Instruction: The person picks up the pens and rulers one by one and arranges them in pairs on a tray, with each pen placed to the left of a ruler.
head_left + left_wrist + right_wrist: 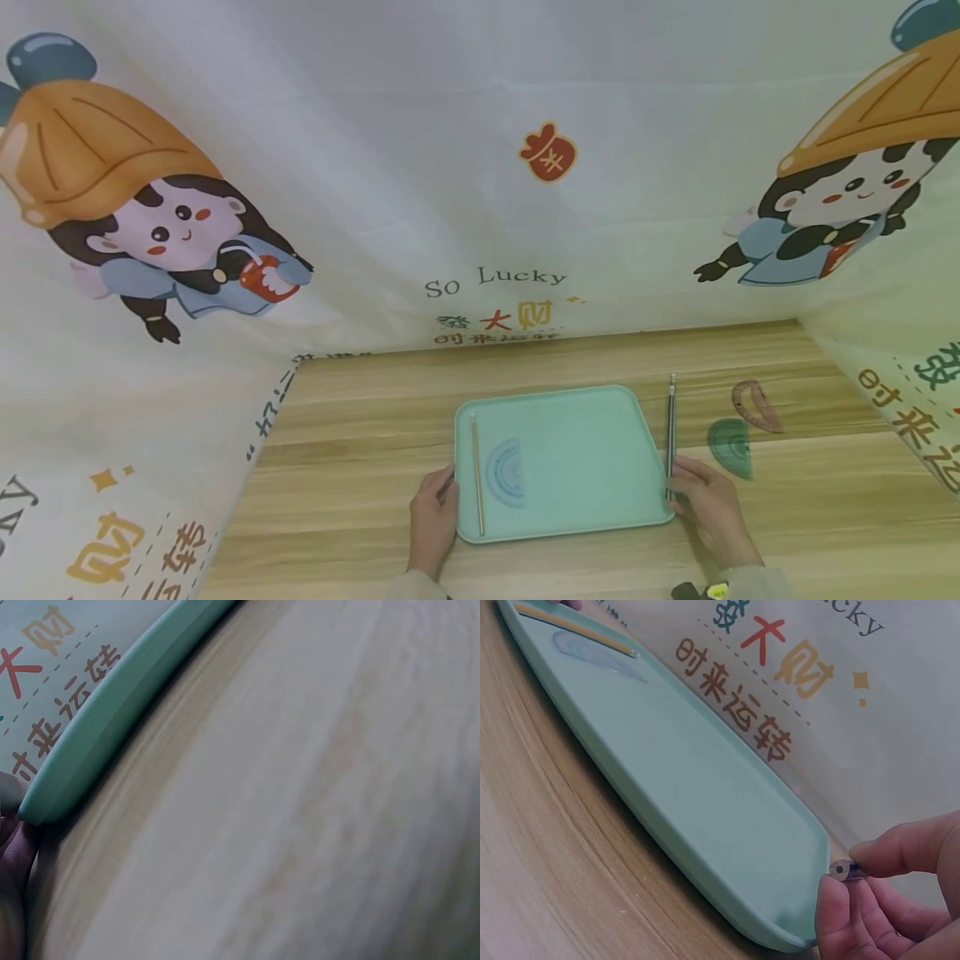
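A light green tray [577, 467] lies on the wooden table. At its left edge my left hand [433, 517] grips the rim; in the left wrist view only a few fingers show under the tray's corner. My right hand [712, 508] pinches a dark pencil [671, 417] between thumb and fingers, just beside the tray's right edge. In the right wrist view the pencil's unsharpened end [841, 870] pokes out near the tray's corner. On the tray's left part rest a yellow pencil [477, 475] and a clear blue protractor [497, 473].
Right of the tray, a green protractor [731, 447] and a reddish protractor [742, 406] lie on the wooden table [352, 450]. A printed white cloth [480, 183] hangs behind the table and along both sides. A black and yellow item [705, 592] shows by my right sleeve.
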Demonstrator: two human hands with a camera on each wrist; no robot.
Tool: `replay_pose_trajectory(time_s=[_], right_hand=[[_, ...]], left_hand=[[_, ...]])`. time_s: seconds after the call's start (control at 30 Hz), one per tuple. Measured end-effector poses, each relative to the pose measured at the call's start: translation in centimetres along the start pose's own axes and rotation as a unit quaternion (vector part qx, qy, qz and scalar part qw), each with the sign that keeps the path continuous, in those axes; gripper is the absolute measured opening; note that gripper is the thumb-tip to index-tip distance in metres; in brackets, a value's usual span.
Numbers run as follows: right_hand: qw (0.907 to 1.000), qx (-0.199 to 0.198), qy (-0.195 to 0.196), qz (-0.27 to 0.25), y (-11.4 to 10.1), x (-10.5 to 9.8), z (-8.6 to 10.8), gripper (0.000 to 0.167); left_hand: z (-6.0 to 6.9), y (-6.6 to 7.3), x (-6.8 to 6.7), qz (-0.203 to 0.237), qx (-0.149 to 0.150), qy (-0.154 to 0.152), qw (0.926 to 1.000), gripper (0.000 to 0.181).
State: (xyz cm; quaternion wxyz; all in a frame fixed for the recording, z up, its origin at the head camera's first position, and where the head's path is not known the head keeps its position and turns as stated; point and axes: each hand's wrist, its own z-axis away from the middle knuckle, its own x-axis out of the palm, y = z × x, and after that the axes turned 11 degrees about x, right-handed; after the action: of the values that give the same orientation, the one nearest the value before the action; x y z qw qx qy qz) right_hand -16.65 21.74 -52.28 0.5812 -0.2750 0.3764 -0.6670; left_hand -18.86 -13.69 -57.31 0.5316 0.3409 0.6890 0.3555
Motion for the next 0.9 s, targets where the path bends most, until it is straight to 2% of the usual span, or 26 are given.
replay_pose_trajectory(time_s=[0.3, 0.9], right_hand=[[0.9998, -0.011, 0.006, 0.014, -0.3, 0.6, 0.7, 0.054], [0.9999, -0.015, -0.002, 0.004, 0.4, 1.8, 1.1, 0.054]], left_hand=[[-0.2, 0.0, 0.0, 0.004, 0.006, 0.000, 1.0000, 0.033], [-0.1, -0.2, 0.1, 0.006, 0.003, -0.004, 1.0000, 0.033]])
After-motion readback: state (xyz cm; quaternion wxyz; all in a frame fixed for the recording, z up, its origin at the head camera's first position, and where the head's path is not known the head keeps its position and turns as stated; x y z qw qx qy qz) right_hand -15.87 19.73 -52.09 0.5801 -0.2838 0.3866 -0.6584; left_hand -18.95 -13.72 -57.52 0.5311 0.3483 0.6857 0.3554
